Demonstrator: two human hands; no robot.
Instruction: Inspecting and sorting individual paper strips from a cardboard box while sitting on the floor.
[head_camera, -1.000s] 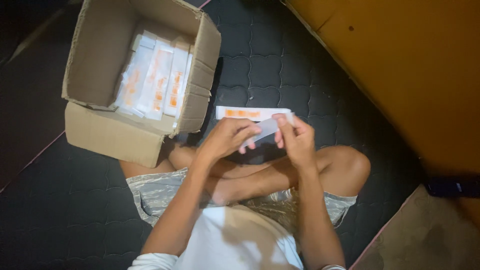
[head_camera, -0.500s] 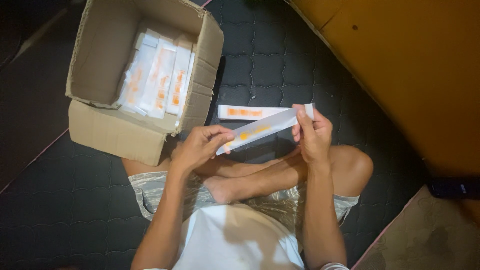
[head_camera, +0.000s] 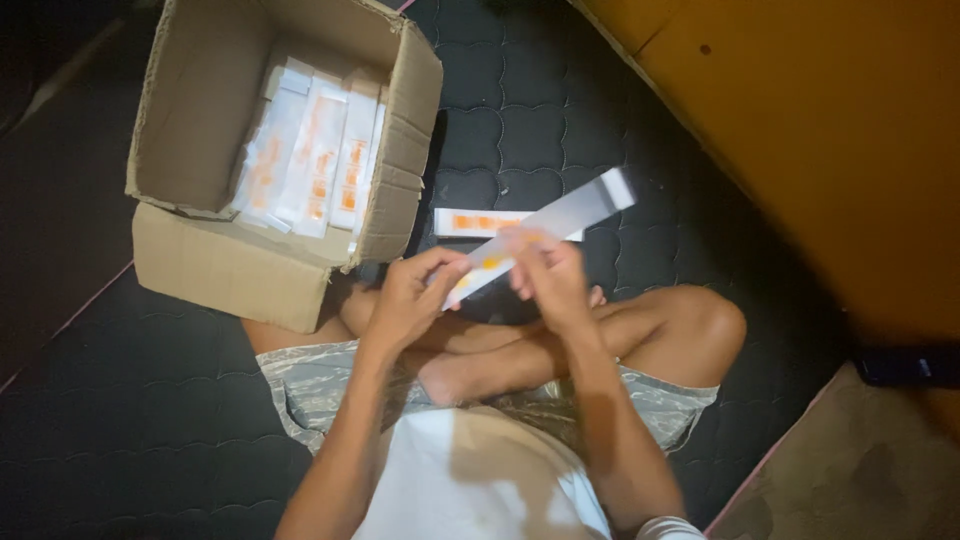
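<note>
I sit cross-legged on a dark quilted mat. A long, narrow white carton with orange marks (head_camera: 560, 215) is held slantwise above my legs. My left hand (head_camera: 415, 295) grips its lower end and my right hand (head_camera: 545, 272) grips its middle, while the far end points up and to the right. A second flat white and orange carton (head_camera: 470, 222) lies on the mat just behind my hands. An open cardboard box (head_camera: 210, 255) stands at the upper left with several similar white and orange cartons (head_camera: 315, 160) packed inside.
The dark quilted mat (head_camera: 520, 110) covers the floor. An orange-brown wooden surface (head_camera: 830, 130) fills the upper right. A dark flat object (head_camera: 905, 365) lies at the right edge, beside a tan patch of floor covering (head_camera: 860, 470).
The long carton has tilted up, its far end rising to the right. My right hand slid from its far end toward the middle. The left hand stays on the lower end.
</note>
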